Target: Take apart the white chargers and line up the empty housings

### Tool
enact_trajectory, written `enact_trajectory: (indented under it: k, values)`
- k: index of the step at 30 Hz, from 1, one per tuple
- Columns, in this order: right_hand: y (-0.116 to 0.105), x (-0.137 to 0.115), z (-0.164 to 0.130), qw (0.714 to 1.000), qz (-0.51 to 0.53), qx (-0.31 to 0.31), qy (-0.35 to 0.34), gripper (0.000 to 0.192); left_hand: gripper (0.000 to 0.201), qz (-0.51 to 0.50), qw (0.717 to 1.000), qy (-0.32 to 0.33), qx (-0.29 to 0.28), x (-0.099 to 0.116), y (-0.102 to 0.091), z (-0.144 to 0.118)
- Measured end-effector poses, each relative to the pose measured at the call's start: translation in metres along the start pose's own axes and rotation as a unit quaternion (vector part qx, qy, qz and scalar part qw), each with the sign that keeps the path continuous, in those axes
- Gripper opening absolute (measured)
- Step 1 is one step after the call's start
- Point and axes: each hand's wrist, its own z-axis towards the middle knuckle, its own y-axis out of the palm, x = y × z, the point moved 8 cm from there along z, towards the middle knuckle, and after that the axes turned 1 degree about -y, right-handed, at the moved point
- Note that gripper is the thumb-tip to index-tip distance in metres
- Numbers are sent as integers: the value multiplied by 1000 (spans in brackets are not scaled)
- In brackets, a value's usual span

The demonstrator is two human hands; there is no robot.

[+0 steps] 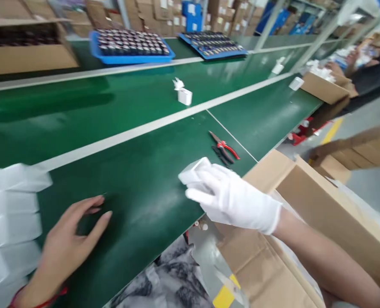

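Note:
My left hand [69, 239] is bare and hovers over the green work surface [138, 184], its thumb and fingers apart with nothing between them. To its left stand several white boxes [13, 214] packed side by side. My right hand [231, 194], in a white glove, grips a small white box [192, 171] above the front edge of the surface. The glove's fingers hide part of that box. Beyond the right hand lie red-and-black pliers [223, 147], with a small dark item beside their handles.
An open cardboard carton [334, 214] stands at my right against the bench. On the conveyor belt behind the pale rail sits a white box [185, 96] with white material attached. Blue trays [132, 57] of small parts line the back. A co-worker's arm [372, 77] shows far right.

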Motion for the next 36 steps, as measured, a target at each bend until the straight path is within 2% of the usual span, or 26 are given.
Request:
enact_trajectory:
  k: [1, 2, 4, 7, 9, 11, 13, 15, 17, 18, 19, 21, 23, 26, 29, 36]
  values:
    - [29, -27, 28, 992, -28, -68, -100, 47, 38, -19, 1000, -21, -1, -4, -6, -5]
    - [56, -50, 48, 972, -58, -125, -190, 52, 42, -41, 999, -36, 0, -6, -10, -10]
    - [98, -83, 76, 928, -103, -188, -306, 60, 50, -76, 996, -41, 6, -5, -17, -16]
    - [136, -108, 106, 893, -124, -226, -369, 66, 56, -91, 994, -50, -15, -10, -15, -18]
    - [143, -116, 117, 885, -133, -240, -377, 68, 57, -105, 993, -52, -28, -15, -12, -16]
    - [133, -117, 123, 891, -137, -241, -359, 70, 56, -125, 990, -47, -43, -17, -9, -14]
    - [113, -109, 125, 911, -142, -232, -310, 71, 57, -139, 987, -39, -63, -17, -6, -11]
    - [86, -92, 124, 949, -149, -173, -216, 68, 57, -141, 987, -28, -76, -16, -5, -8]
    - [62, -64, 115, 985, -137, -77, -67, 68, 56, -142, 986, -14, -87, -14, -3, -6]
    - [61, -49, 104, 992, -113, -60, 8, 75, 55, -144, 985, -7, -92, -13, -3, -5]
    - [68, -37, 91, 992, -78, -71, 71, 84, 54, -146, 985, -1, -96, -11, -2, -4]
    - [99, -25, 66, 978, 1, -147, 146, 100, 51, -142, 985, 13, -100, -8, -1, -4]
    - [127, -22, 50, 967, 45, -179, 178, 100, 48, -125, 987, 25, -98, -4, -1, -3]
    - [144, -18, 49, 966, 75, -143, 202, 87, 44, -97, 989, 43, -101, 1, 1, -3]
    - [150, -15, 57, 963, 119, -125, 207, 82, 42, -71, 992, 43, -97, 2, 3, -1]
    - [151, -16, 68, 963, 168, -114, 177, 88, 42, 8, 999, 0, -43, 1, -7, 9]
